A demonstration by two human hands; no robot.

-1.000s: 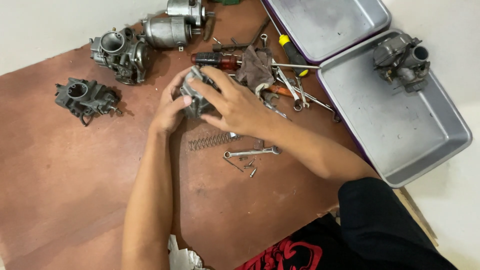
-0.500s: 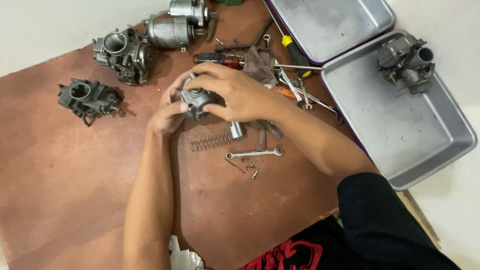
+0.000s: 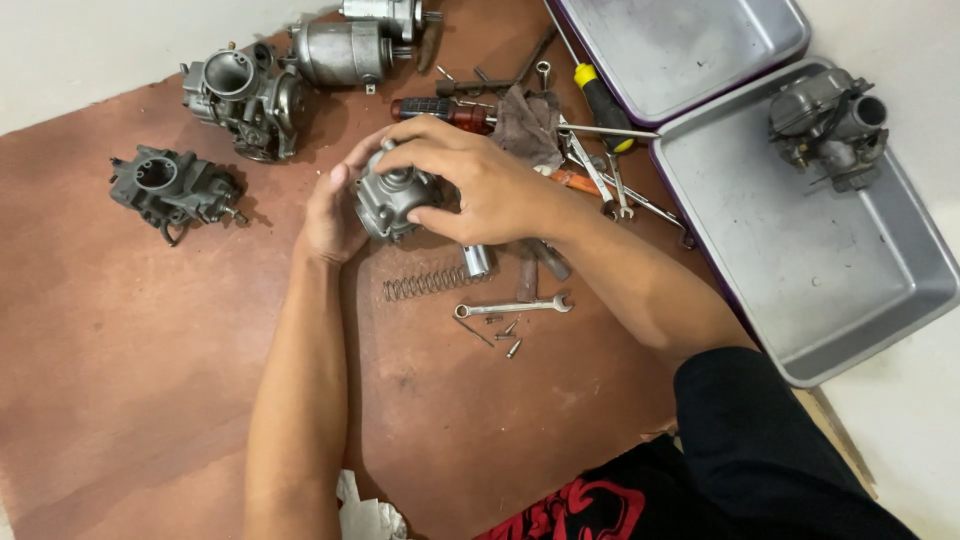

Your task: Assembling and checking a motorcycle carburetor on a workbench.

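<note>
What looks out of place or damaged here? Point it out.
Nothing looks damaged. Loose small parts lie scattered on the brown board: a spring, a small wrench and tiny screws, below the carburetor both hands hold.

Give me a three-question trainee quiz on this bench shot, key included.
1. True or false: both hands grip the grey carburetor.
2. What lies just below the hands on the brown board? A) coil spring B) hammer C) drill
3. How many carburetors sit in the near steel tray?

Key: 1 true, left hand and right hand both hold it. 2 A, the coil spring. 3 one, the tray carburetor.
</note>
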